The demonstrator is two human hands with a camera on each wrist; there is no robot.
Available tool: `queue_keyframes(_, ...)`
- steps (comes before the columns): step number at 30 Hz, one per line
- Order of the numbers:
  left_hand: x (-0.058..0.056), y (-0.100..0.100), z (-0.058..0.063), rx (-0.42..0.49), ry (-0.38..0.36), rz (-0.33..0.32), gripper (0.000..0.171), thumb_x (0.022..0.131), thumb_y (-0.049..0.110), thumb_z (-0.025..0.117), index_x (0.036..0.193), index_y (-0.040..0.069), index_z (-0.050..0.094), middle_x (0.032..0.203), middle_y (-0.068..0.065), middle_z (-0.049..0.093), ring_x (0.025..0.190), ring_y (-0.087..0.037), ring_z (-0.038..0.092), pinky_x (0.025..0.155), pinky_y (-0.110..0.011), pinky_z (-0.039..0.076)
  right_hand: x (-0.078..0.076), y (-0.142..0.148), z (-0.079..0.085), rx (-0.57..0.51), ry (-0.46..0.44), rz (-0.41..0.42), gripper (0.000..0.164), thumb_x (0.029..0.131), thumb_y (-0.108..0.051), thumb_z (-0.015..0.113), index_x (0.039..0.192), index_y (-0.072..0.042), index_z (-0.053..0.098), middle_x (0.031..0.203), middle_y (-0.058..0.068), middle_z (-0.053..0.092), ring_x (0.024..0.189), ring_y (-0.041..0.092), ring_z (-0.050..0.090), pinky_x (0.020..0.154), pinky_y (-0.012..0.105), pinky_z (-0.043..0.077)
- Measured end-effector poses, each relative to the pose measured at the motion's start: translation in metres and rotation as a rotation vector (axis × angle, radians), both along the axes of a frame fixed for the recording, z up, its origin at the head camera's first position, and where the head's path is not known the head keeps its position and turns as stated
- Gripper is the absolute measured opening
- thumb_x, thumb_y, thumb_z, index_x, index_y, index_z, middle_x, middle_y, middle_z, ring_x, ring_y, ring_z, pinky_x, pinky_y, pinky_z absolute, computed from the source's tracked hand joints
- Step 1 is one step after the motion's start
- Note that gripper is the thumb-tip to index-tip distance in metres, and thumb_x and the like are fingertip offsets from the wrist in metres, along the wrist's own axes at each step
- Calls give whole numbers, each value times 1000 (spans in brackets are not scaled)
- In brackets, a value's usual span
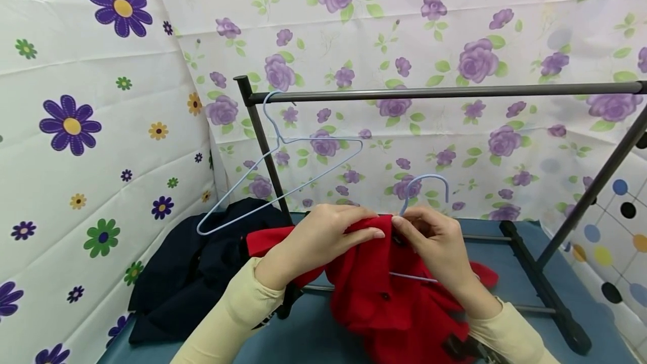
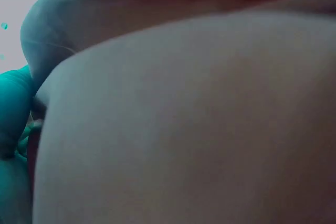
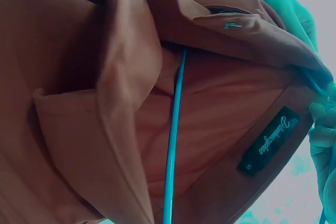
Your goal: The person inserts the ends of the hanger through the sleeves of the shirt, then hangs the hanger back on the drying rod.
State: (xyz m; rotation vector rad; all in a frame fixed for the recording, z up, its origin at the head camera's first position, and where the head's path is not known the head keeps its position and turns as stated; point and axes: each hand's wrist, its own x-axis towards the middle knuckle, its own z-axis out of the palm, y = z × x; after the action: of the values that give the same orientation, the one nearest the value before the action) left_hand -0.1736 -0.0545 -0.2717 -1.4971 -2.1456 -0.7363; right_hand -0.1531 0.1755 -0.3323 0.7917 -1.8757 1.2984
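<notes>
A red collared shirt [image 1: 371, 310] with a dark button hangs between the two hands, a light blue hanger [image 1: 426, 177] inside it. The hook rises above the collar, and the hanger's lower bar crosses the open front. My left hand [image 1: 318, 240] grips the shirt's collar area between thumb and fingers. Just right of it, my right hand [image 1: 440, 243] pinches the collar edge beside the hook's base. In the right wrist view the shirt's inside shows a dark label [image 3: 269, 140] and the hanger bar [image 3: 172, 145]. Mostly blurred skin fills the left wrist view.
A dark metal rack [image 1: 445, 93] stands behind the hands, its rail running across. At the rail's left end hangs another light blue hanger [image 1: 283, 198] without clothing. Below it a dark navy garment [image 1: 177, 280] lies heaped on the blue table surface [image 1: 303, 341]. Flowered sheets surround the table.
</notes>
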Motion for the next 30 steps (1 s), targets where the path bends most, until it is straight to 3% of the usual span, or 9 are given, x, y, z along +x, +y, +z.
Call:
queue_keyframes(5,1,4,0,28,-8,-31,21,93,19,75,110,7,74,94,-1,73,76,-5,65,72,-10,50,-1,-3,-1,-14,90,3,14,91,9,68,99,-2,68,85,5,62,57,7,57,54,17,47)
queue_keyframes(9,2,7,2,33,-1,-40,22,93,19,74,112,7,74,95,-1,73,77,-5,66,73,-10,51,-2,-6,-1,-47,142,51,21,88,19,62,100,2,65,93,9,56,52,7,51,50,17,45)
queue_keyframes(15,4,9,3,20,12,-27,23,93,18,74,113,6,74,98,-2,74,79,-6,68,75,-11,51,1,-9,1,-79,124,112,21,89,22,56,100,5,61,91,7,52,44,5,41,42,20,37)
queue_keyframes(22,5,10,0,19,45,-16,19,93,14,74,110,6,73,98,-4,74,80,-9,70,76,-13,52,0,-6,1,-70,100,192,20,91,20,56,102,5,62,90,8,53,45,6,44,42,20,39)
queue_keyframes(26,5,8,-1,34,54,-20,18,93,12,74,110,6,73,98,-4,74,81,-9,69,76,-12,52,2,1,5,15,94,122,20,94,11,61,107,-3,68,91,5,59,52,8,51,49,20,45)
queue_keyframes(30,3,3,-2,64,56,-13,20,92,12,75,111,6,75,99,-3,75,83,-8,69,76,-12,52,4,14,9,106,71,-2,23,96,2,63,114,-9,72,95,2,67,70,8,61,62,19,51)
